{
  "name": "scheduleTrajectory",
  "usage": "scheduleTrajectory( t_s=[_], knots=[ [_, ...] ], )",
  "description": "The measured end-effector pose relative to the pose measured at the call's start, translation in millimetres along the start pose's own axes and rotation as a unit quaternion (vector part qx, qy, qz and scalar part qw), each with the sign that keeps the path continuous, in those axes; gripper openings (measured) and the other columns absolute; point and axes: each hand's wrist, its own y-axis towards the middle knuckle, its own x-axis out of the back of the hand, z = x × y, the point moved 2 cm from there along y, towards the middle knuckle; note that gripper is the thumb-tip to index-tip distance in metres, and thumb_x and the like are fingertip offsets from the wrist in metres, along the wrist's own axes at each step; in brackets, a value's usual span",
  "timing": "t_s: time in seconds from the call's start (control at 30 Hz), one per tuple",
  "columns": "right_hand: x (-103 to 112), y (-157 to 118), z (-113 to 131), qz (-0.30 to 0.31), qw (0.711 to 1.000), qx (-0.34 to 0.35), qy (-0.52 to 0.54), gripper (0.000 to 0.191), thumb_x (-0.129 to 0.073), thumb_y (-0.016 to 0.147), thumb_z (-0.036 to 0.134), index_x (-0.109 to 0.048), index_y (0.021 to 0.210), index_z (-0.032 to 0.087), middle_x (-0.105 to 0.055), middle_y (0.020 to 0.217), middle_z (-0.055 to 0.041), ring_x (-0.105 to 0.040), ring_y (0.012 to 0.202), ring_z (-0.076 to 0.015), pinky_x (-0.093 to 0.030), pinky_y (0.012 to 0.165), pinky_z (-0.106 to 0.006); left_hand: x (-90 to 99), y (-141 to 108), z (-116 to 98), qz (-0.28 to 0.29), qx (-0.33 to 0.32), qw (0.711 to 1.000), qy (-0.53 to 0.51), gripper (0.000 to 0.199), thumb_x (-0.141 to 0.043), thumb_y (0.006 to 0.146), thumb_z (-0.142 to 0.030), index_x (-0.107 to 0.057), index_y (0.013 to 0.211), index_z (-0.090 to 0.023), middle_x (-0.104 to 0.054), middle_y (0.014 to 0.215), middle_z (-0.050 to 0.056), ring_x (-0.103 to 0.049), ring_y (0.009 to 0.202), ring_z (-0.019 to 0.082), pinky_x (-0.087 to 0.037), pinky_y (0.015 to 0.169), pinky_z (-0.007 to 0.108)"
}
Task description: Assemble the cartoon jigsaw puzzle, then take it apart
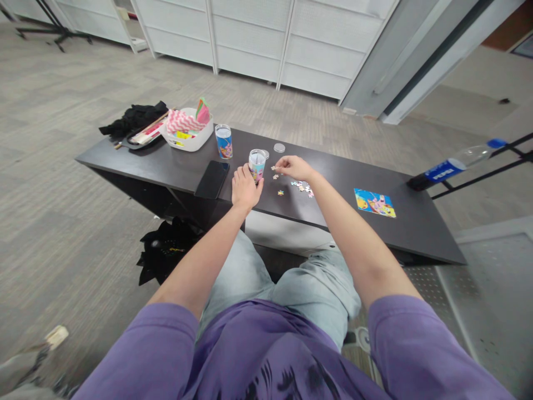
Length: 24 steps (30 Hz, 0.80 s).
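Note:
My left hand [245, 188] is wrapped around a small cylindrical can [257, 159] with a cartoon print, standing upright on the dark tabletop [339, 186]. Just right of it, my right hand [293, 166] is closed in a pinch on a jigsaw puzzle piece [273, 168]. Below those fingertips lies another loose piece [275, 176], and a colourful one [280, 193] sits nearer the front edge. A small pile of puzzle pieces [300, 186] is under my right wrist. Behind the can, a round silver lid [279, 148] lies flat.
A second cartoon can [224, 143] stands left of the first, near a black phone [212, 179]. Further left are a white basket [195, 141] and black cloth [135, 119]. Rightward lie a cartoon picture card [375, 202] and a Pepsi bottle [447, 169] at the edge.

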Motion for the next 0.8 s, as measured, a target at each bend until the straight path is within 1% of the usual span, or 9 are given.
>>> scheduleTrajectory(
  t_s=[0.1,0.17,0.27,0.37,0.43,0.53,0.63,0.7,0.8],
  knots=[
    [18,3,14,-0.061,0.997,0.029,0.038,0.017,-0.088,0.122,0.036,-0.087,0.127,0.02,-0.085,0.103,-0.001,-0.081,0.09,-0.0216,-0.068,0.091,-0.037,0.2,0,1,-0.002,0.003,1.0,-0.003,0.074,-0.065,0.116,-0.041,-0.052,0.181,-0.009,-0.068,0.178,0.034,-0.065,0.168,0.051,-0.055,0.147,0.066],
    [28,5,28,-0.084,0.993,0.055,0.057,0.017,-0.082,0.121,0.033,-0.088,0.131,0.021,-0.085,0.103,-0.0018,-0.077,0.088,-0.021,-0.063,0.087,-0.034,0.2,0,1,-0.002,0.004,1.0,-0.004,0.073,-0.065,0.116,-0.041,-0.052,0.182,-0.01,-0.068,0.178,0.033,-0.065,0.168,0.05,-0.055,0.147,0.064],
    [34,8,51,-0.092,0.989,0.098,0.064,0.02,-0.081,0.117,0.031,-0.092,0.131,0.022,-0.087,0.107,-0.0042,-0.074,0.09,-0.022,-0.059,0.088,-0.034,-0.4,0,1,-0.002,0.004,1.0,-0.004,0.075,-0.065,0.117,-0.041,-0.05,0.181,-0.006,-0.066,0.178,0.036,-0.065,0.168,0.05,-0.055,0.147,0.065],
    [33,8,70,-0.086,0.987,0.129,0.047,0.019,-0.082,0.111,0.025,-0.095,0.124,0.022,-0.087,0.104,-0.0042,-0.074,0.093,-0.0237,-0.057,0.093,-0.036,-1.8,0,2,-0.004,0.003,1.0,-0.006,0.074,-0.064,0.117,-0.041,-0.05,0.182,-0.009,-0.067,0.178,0.034,-0.065,0.168,0.051,-0.054,0.147,0.067],
    [30,10,80,-0.083,0.986,0.144,0.029,0.021,-0.08,0.108,0.02,-0.098,0.12,0.022,-0.088,0.104,-0.0046,-0.074,0.095,-0.0244,-0.056,0.097,-0.037,-2.8,1,3,-0.006,0.004,1.0,-0.007,0.073,-0.064,0.117,-0.042,-0.051,0.182,-0.011,-0.067,0.178,0.033,-0.065,0.169,0.05,-0.054,0.148,0.067],
    [27,13,88,-0.08,0.984,0.157,0.003,0.029,-0.074,0.106,0.012,-0.1,0.117,0.021,-0.087,0.104,-0.0061,-0.073,0.096,-0.0254,-0.055,0.1,-0.039,-3.9,1,3,-0.009,0.005,1.0,-0.007,0.073,-0.064,0.117,-0.042,-0.051,0.182,-0.01,-0.067,0.179,0.033,-0.065,0.169,0.05,-0.054,0.148,0.065],
    [25,17,91,-0.078,0.984,0.159,-0.017,0.035,-0.071,0.103,0.006,-0.101,0.114,0.021,-0.086,0.1,-0.0065,-0.072,0.097,-0.0266,-0.055,0.102,-0.04,-4.6,1,3,-0.009,0.003,1.0,-0.008,0.074,-0.064,0.117,-0.043,-0.051,0.181,-0.007,-0.066,0.179,0.035,-0.065,0.169,0.05,-0.054,0.147,0.064],
    [24,18,92,-0.079,0.985,0.155,-0.022,0.036,-0.072,0.102,0.005,-0.1,0.119,0.021,-0.086,0.101,-0.0064,-0.072,0.096,-0.0266,-0.056,0.102,-0.04,-5.0,1,3,-0.011,0.002,1.0,-0.009,0.074,-0.064,0.117,-0.042,-0.051,0.181,-0.008,-0.067,0.178,0.034,-0.065,0.168,0.05,-0.054,0.147,0.065],
    [23,19,91,-0.086,0.986,0.14,-0.019,0.035,-0.078,0.101,0.006,-0.095,0.129,0.017,-0.09,0.109,-0.0085,-0.075,0.094,-0.0254,-0.058,0.098,-0.038,-5.3,1,3,-0.014,0.002,1.0,-0.01,0.072,-0.064,0.116,-0.041,-0.052,0.181,-0.012,-0.069,0.176,0.032,-0.066,0.167,0.05,-0.055,0.146,0.066]
  ],
)
